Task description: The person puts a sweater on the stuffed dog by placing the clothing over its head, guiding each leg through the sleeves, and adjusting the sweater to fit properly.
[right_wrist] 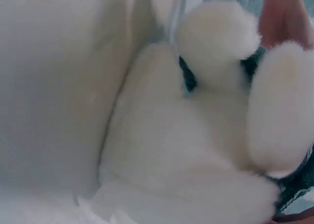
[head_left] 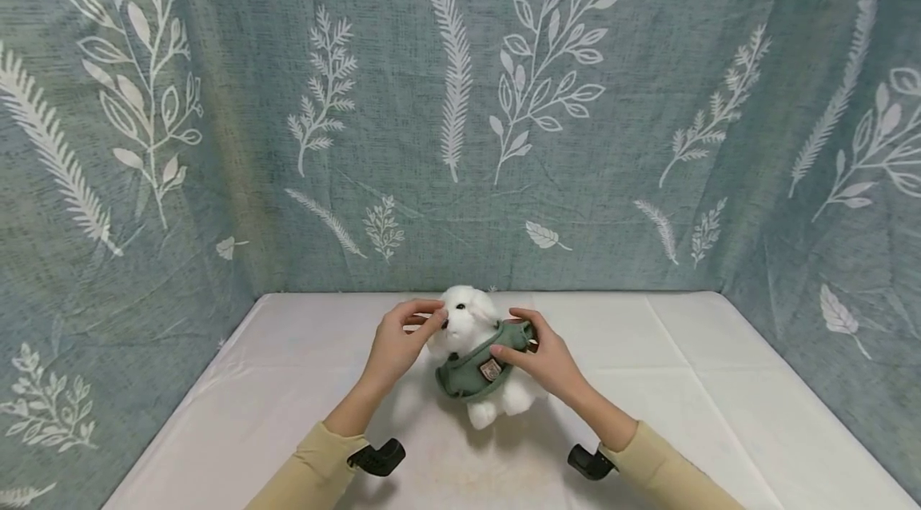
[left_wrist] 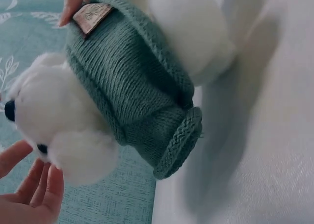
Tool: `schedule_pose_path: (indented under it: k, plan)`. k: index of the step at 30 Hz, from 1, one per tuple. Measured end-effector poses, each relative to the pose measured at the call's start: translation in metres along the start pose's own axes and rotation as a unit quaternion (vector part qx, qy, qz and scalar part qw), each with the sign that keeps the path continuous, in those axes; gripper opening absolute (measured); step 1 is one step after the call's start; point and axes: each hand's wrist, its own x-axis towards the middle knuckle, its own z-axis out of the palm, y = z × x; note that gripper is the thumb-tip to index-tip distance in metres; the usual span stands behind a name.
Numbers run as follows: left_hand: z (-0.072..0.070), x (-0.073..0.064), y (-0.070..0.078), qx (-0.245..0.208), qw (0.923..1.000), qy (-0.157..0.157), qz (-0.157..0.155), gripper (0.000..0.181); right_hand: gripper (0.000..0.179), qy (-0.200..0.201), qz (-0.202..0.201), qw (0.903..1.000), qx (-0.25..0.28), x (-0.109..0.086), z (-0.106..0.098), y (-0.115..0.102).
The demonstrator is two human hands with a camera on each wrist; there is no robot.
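A white plush dog (head_left: 466, 326) in a green knitted sweater (left_wrist: 122, 77) leans to the left over the white table. My left hand (head_left: 403, 338) pinches the side of its head; in the left wrist view its fingertips (left_wrist: 37, 180) touch the fur beside a black eye. My right hand (head_left: 543, 354) grips the sweater at the other side, thumb on the front near a small brown patch (head_left: 490, 369); the fingers behind are partly hidden. The dog's white legs (head_left: 500, 406) point down toward the table. The right wrist view shows its fluffy underside (right_wrist: 171, 131) close up.
A white cloth (head_left: 302, 382) covers the table. Green-blue curtains with white leaf prints (head_left: 432, 94) stand behind and at both sides. Each wrist wears a black camera mount, the left one (head_left: 381, 458) and the right one (head_left: 592, 462).
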Motion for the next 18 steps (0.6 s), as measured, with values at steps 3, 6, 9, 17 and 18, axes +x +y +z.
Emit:
schedule_pose_path:
  k: [3,6,9,17,18]
  plan:
    - [0.004,0.002,0.000,0.018,0.9998,0.005,0.005,0.038,0.069,-0.002,0.018,0.9995,0.026,-0.002,0.000,0.001]
    - [0.005,0.002,0.000,0.020,0.9997,0.013,0.010,0.042,0.070,0.005,0.024,0.9994,0.022,-0.002,0.003,0.002]
    - [0.004,0.004,-0.001,0.017,0.9996,0.018,0.009,0.039,0.070,0.011,0.028,0.9995,0.008,-0.002,0.004,0.004]
    - [0.004,0.010,-0.013,0.007,0.9997,0.009,-0.023,0.035,0.054,0.019,0.008,0.9995,-0.023,-0.004,0.006,0.009]
    - [0.004,0.011,-0.014,0.006,0.9996,0.006,-0.027,0.036,0.052,0.021,0.009,0.9995,-0.024,-0.003,0.007,0.009]
